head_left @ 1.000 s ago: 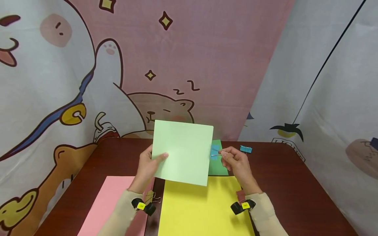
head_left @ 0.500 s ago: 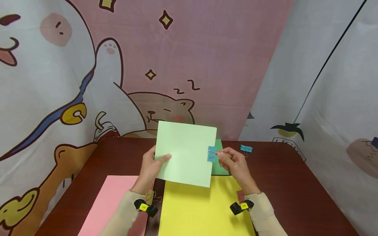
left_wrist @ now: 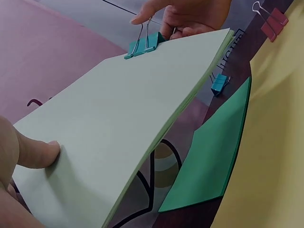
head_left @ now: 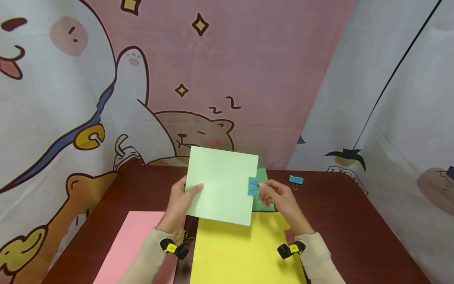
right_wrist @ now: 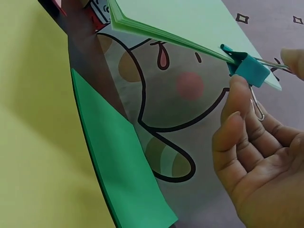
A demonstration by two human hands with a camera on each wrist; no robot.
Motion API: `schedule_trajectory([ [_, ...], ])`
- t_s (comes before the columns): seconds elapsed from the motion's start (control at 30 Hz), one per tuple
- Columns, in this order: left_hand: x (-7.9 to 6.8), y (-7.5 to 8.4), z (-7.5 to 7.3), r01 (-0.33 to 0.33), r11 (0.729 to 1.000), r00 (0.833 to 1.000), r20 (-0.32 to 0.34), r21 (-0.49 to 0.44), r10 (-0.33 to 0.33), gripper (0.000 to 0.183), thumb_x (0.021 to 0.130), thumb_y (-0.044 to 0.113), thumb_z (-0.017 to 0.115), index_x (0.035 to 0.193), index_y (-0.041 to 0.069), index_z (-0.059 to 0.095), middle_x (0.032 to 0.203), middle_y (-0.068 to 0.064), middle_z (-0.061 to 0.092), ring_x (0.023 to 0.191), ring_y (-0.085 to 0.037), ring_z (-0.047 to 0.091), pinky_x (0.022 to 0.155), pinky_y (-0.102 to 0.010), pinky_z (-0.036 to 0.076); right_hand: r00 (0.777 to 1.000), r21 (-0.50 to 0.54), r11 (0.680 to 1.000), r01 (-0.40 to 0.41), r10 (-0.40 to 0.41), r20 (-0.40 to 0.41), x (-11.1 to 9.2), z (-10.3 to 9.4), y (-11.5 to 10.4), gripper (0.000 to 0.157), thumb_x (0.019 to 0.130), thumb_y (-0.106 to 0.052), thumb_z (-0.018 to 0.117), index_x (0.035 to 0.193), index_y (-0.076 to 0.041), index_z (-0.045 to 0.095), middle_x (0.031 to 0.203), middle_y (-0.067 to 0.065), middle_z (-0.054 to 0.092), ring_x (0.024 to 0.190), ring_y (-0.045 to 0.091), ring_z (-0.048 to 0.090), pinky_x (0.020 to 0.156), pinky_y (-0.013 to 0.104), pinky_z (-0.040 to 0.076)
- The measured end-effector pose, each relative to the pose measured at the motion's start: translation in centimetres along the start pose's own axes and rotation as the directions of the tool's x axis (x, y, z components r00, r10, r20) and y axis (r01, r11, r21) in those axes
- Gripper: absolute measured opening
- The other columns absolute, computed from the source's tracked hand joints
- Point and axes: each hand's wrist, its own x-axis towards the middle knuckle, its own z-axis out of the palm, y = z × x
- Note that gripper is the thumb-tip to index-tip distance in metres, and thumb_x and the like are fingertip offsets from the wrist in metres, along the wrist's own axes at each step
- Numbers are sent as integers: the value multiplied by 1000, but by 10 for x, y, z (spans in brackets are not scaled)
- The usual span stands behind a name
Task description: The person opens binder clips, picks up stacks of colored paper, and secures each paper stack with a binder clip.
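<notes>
My left hand (head_left: 181,201) grips a thin stack of light green paper (head_left: 220,185) by its left edge, thumb flat on the front face. A blue binder clip (head_left: 252,186) sits over the stack's right edge. At that clip, my right hand (head_left: 280,199) has its thumb at the end of one wire handle and its fingertips below the clip body, as the right wrist view shows. Seen from the left wrist, the clip's wire handles (left_wrist: 145,35) rise from the edge toward the right thumb. My left fingers behind the stack are mostly hidden.
Yellow paper (head_left: 244,252) and pink paper (head_left: 131,244) lie on the dark table (head_left: 340,221), darker green paper (head_left: 264,201) behind. A second blue clip (head_left: 296,180) lies back right, a red clip (left_wrist: 275,24) at the yellow paper, and a yellow clip (head_left: 179,236) by the pink.
The blue clip has moved left from beside the light green stack onto its right edge. The stack shifted slightly right, then almost held still.
</notes>
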Motion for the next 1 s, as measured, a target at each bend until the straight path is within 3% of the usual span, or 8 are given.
schedule_trajectory([
  [0.23,0,-2,-10,32,999,999,20,1,-32,40,100,23,70,138,11,63,113,-17,69,85,-24,72,71,-42,62,998,-84,994,-63,63,-4,1,3,-4,38,105,-45,59,112,-10,69,88,22,59,73,32,56,66,41,54],
  [0.63,12,4,-31,37,999,999,36,27,-38,39,102,23,67,137,7,62,112,-19,69,84,-22,72,70,-41,62,995,-187,978,-96,101,19,20,15,-15,43,101,-50,63,113,-9,73,87,10,64,72,33,60,71,46,56],
  [1.0,30,0,-54,36,993,999,10,114,-37,41,102,23,67,137,3,61,113,-20,70,82,-19,72,69,-38,61,978,-210,959,-191,205,47,40,34,-19,53,94,-62,66,111,-13,76,103,13,69,93,37,63,80,52,57],
])
